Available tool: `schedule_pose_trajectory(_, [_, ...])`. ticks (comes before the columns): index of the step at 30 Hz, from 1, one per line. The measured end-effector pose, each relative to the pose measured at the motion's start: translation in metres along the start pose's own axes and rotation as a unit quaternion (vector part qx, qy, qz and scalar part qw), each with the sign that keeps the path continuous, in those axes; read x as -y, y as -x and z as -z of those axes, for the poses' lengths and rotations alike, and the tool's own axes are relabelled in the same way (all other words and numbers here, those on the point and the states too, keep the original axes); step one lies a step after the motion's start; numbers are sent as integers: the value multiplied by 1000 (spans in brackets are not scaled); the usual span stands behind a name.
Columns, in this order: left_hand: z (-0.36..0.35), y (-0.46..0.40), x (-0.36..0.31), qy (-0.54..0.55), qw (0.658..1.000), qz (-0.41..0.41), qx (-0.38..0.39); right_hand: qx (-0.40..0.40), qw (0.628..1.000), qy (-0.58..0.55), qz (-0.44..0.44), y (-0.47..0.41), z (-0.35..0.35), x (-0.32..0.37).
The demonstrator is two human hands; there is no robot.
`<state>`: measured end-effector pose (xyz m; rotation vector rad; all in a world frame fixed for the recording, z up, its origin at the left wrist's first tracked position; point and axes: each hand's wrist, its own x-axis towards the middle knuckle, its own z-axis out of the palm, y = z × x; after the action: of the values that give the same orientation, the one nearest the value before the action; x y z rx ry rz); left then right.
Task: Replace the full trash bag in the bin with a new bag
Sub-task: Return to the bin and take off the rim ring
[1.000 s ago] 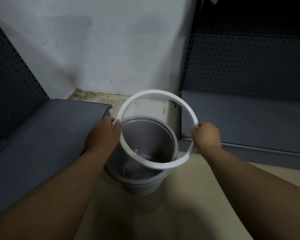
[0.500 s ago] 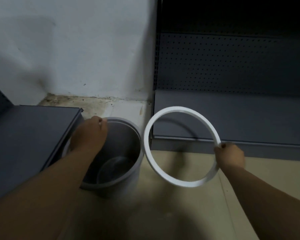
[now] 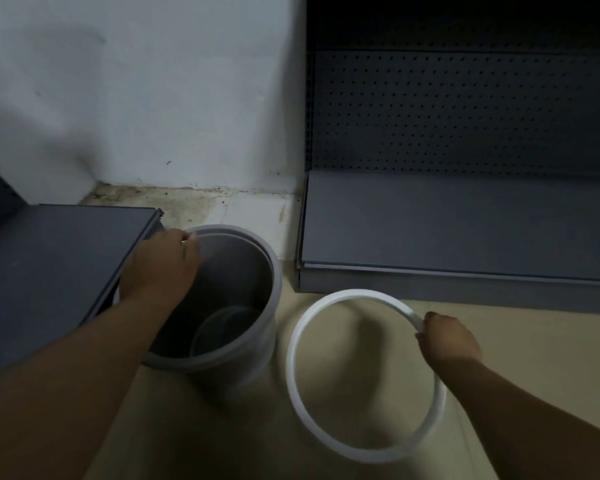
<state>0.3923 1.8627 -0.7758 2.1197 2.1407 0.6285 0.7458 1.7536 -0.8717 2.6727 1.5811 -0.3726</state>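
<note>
On the beige floor (image 3: 361, 341), in the corner between a white wall and two dark grey metal shelf units, stands the round grey plastic bin (image 3: 243, 355), with no bag visible inside; only its bare wall and bottom show. The left hand (image 3: 160, 268) is curled over the bin's far-left rim, fingers hooked inside the edge and gripping it. The right hand (image 3: 447, 341) is closed around the thin white plastic bag-retaining ring (image 3: 293, 358), which hangs tilted just to the right of the bin, low over the floor; whether its lower edge touches the floor I cannot tell.

The bin looks light and stiff, a thin-walled empty pail that would tip or slide easily on the smooth floor, so a hold at the rim, as the left hand has it, seems the steadiest place. The ring appears rigid but slender and nearly weightless; it can be carried from any single point with one hand, though seating it back over a bag will probably want two hands on opposite sides to press it down evenly. A new bag, thin and slippery, is not in view.
</note>
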Motion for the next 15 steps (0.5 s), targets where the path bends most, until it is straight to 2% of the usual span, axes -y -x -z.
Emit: schedule_pose_trajectory(15, [-1, 16, 28, -53, 998, 6, 12, 45, 999, 16, 18, -30, -39, 25])
